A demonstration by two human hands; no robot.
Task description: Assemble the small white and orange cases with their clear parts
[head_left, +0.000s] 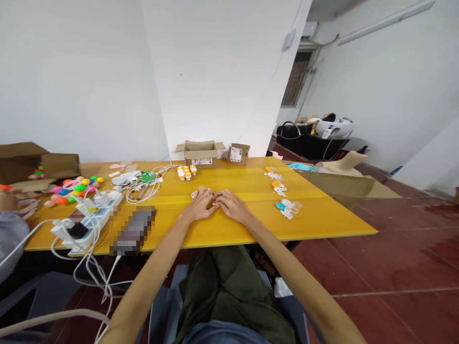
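Note:
My left hand (201, 203) and my right hand (231, 204) rest together on the yellow table (322, 220), fingertips meeting. Between them sits a small orange and white piece (215, 204), pinched by curled fingers of both hands. A white ring-shaped part (194, 194) lies just beyond my left hand. Small orange-capped white pots (186, 172) stand further back.
Two cardboard boxes (201, 153) stand at the table's far edge. To the right lie small white, orange and teal parts (287, 206). On the left are a power strip (91, 217) with cables, coloured round pieces (77, 186), an open box (21, 162) and another person's sleeve (10, 234).

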